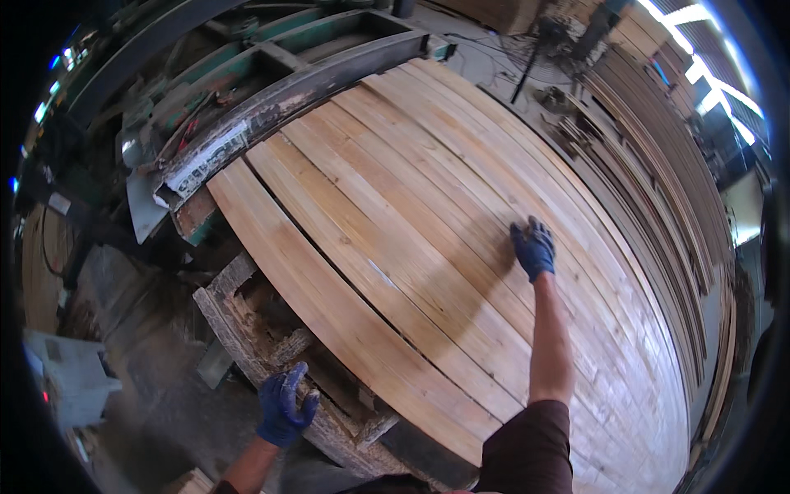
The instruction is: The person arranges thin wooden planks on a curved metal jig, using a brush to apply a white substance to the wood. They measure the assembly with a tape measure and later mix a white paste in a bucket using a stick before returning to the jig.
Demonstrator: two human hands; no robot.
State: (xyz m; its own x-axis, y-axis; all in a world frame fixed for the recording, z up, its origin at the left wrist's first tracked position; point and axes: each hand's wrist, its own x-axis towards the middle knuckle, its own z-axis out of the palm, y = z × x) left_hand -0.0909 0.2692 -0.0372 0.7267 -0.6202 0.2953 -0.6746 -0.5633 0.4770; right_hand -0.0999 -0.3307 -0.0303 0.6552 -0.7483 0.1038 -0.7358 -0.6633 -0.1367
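Right hand (535,249) loosely open over one plank row (387,193); left hand (285,409) half-curled; both empty.

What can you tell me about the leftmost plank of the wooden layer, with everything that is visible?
The leftmost plank is long, flat and light brown, apparently bare wood with visible grain. It lies flat, its curve probably from the lens. A dark gap separates much of it from the next plank. Neither hand touches it; the left hand is off its outer edge. What supports it is mostly hidden.
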